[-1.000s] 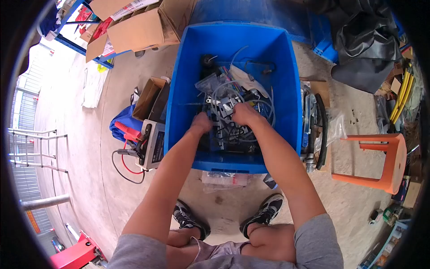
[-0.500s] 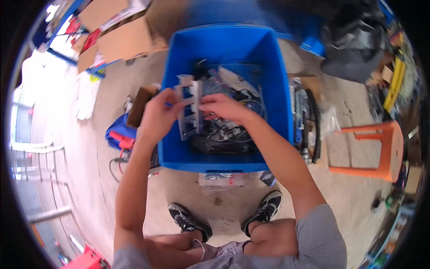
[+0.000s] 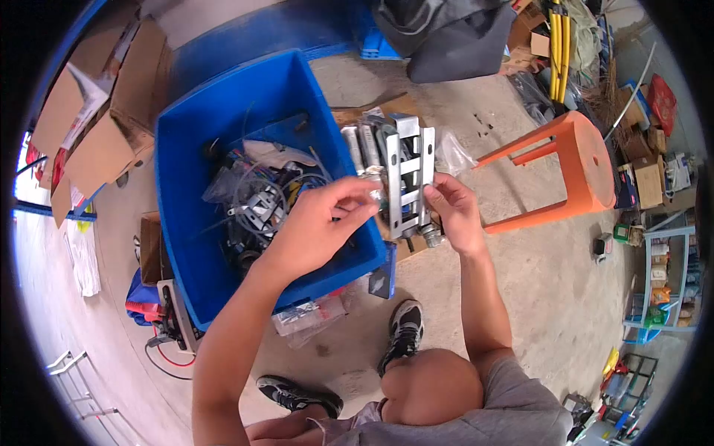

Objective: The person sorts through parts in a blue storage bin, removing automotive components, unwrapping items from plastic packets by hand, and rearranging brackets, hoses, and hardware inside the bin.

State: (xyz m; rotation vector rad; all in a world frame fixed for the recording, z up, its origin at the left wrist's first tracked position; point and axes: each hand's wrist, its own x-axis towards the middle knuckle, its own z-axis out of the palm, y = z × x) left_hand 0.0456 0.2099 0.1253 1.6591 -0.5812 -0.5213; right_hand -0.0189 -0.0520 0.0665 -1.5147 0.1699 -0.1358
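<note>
A ladder-shaped metal bracket [image 3: 394, 178], with two slotted side rails joined by several crosspieces, hangs upright just beyond the blue bin's right side. My right hand [image 3: 455, 212] grips its right rail between thumb and fingers. Left of the bracket, my left hand [image 3: 320, 223] is over the bin's right wall, its fingers loosely curled and apart, holding nothing. Inside the blue bin [image 3: 212, 286] lies a jumble of clear tubing, plastic bags and small metal parts [image 3: 260, 208].
Metal tubes [image 3: 352, 151] lie on cardboard behind the bracket. An orange stool [image 3: 580, 167] lies tipped over at right. Open cardboard boxes [image 3: 100, 160] stand at far left. A dark bag [image 3: 454, 44] rests at the back, and a power strip [image 3: 175, 316] leans by the bin.
The view has turned right. The bracket has come out from above the bin to its right side. My left hand has let go of it, while my right hand keeps hold.
</note>
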